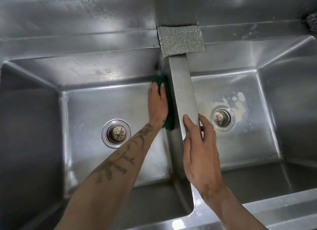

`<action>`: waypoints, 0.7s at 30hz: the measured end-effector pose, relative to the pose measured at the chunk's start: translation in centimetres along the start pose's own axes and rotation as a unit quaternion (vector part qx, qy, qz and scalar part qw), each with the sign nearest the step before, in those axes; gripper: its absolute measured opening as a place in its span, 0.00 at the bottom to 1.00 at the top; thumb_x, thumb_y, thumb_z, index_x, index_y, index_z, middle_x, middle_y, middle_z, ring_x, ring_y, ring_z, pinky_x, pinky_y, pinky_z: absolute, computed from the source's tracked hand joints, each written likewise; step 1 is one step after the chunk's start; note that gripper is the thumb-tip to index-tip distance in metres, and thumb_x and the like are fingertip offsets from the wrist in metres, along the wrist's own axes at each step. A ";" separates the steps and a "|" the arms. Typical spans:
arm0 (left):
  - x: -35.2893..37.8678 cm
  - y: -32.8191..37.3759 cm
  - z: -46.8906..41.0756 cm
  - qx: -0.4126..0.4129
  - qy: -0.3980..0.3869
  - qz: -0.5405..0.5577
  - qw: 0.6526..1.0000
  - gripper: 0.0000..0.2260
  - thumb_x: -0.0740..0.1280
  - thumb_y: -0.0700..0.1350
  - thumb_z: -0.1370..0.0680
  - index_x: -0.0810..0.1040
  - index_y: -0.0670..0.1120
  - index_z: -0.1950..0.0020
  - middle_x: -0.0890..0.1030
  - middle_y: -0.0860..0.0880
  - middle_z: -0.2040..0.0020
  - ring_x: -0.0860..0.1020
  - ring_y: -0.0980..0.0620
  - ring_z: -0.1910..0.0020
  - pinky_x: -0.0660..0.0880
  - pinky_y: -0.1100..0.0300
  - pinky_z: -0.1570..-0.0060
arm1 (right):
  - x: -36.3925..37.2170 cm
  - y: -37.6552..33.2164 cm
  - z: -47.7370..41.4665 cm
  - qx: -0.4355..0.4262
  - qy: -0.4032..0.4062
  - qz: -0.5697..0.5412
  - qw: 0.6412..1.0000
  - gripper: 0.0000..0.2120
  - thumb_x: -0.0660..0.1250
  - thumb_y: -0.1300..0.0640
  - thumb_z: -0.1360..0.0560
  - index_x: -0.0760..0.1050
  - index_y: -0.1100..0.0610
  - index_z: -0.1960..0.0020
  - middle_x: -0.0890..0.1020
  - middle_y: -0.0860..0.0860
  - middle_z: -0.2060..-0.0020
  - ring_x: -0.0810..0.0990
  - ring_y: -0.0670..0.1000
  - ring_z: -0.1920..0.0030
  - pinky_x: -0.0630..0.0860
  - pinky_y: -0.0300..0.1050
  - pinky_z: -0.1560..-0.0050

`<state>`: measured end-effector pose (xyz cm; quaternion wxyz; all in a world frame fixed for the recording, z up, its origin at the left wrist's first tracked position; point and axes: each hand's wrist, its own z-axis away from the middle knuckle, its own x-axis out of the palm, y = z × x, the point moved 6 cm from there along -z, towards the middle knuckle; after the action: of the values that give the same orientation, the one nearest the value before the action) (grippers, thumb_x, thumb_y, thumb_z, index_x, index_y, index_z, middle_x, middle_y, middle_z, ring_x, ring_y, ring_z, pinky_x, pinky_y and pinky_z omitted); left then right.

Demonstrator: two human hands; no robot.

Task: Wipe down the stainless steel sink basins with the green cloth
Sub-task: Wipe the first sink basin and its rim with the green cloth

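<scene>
Noting first: the dark marks along your left forearm [118, 163] cannot be read as writing.

Hidden or cut off: your left hand [157, 106] covers most of the green cloth [159, 79], so only its top end and a strip along the hand's right side show. A dark object [311, 24] at the upper right is cut by the frame edge and can't be identified.

Cloth position: flat against the left basin [103, 103] wall below the divider [181, 85], pressed there by your straight left fingers.

Your right hand [199, 151] grips the divider, one digit along its top and the others bent over its right edge.

Contents:
- The left basin holds a drain strainer [116, 133].
- The right basin [248, 144] has pale residue [238, 101] around its drain [222, 117].
- A silver scouring pad [181, 41] lies on the back ledge at the divider's far end.
</scene>
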<state>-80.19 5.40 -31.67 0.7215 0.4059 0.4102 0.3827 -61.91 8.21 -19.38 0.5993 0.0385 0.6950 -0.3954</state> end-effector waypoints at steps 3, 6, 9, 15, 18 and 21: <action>0.1 -2.1 2.8 -0.039 -0.006 -0.010 0.999 0.13 0.55 0.53 0.11 0.73 0.46 0.43 0.79 0.46 0.49 0.78 0.47 0.50 0.77 0.41 0.42 | 0.0 0.0 0.1 0.004 -0.002 -0.011 1.000 0.22 0.49 0.52 0.14 0.68 0.50 0.23 0.63 0.55 0.24 0.71 0.63 0.28 0.80 0.63 0.42; -0.8 -1.3 6.6 0.018 -0.021 0.049 0.998 0.14 0.56 0.56 0.12 0.73 0.47 0.46 0.80 0.44 0.52 0.79 0.44 0.52 0.78 0.46 0.50 | 0.0 0.0 -0.1 -0.001 -0.003 -0.009 1.000 0.22 0.48 0.53 0.14 0.66 0.49 0.22 0.63 0.57 0.23 0.69 0.61 0.26 0.79 0.61 0.38; -0.9 -2.6 9.7 0.036 -0.046 0.046 0.997 0.16 0.56 0.58 0.13 0.73 0.46 0.44 0.77 0.44 0.52 0.77 0.42 0.52 0.77 0.44 0.50 | 0.1 0.0 -0.1 0.001 -0.011 -0.004 1.000 0.23 0.46 0.51 0.14 0.65 0.50 0.22 0.62 0.57 0.23 0.67 0.61 0.25 0.78 0.58 0.37; 0.2 -8.7 10.7 -0.033 -0.075 -0.116 0.990 0.15 0.52 0.56 0.12 0.70 0.46 0.45 0.72 0.46 0.52 0.74 0.45 0.54 0.74 0.44 0.49 | 0.1 0.0 -0.2 0.009 -0.013 0.000 1.000 0.24 0.47 0.50 0.16 0.67 0.50 0.23 0.64 0.59 0.24 0.70 0.63 0.27 0.80 0.62 0.41; 0.1 -8.1 11.4 -0.075 -0.088 -0.088 0.989 0.12 0.55 0.52 0.11 0.71 0.45 0.44 0.76 0.45 0.51 0.75 0.46 0.53 0.73 0.47 0.48 | 0.0 -0.1 -0.2 0.014 -0.014 0.002 1.000 0.25 0.46 0.49 0.16 0.67 0.49 0.23 0.64 0.59 0.24 0.70 0.63 0.27 0.80 0.63 0.42; -0.4 -7.2 14.4 -0.086 -0.134 -0.016 0.987 0.11 0.56 0.53 0.11 0.73 0.49 0.42 0.80 0.47 0.48 0.79 0.49 0.48 0.76 0.53 0.44 | -0.1 -0.2 -0.2 0.015 -0.020 0.002 1.000 0.25 0.46 0.49 0.17 0.67 0.50 0.23 0.64 0.59 0.23 0.69 0.62 0.26 0.80 0.61 0.41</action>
<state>-65.73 -1.61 -33.25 0.8084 0.3833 0.2816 0.3469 -62.13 8.24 -19.18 0.6133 0.0406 0.6769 -0.4051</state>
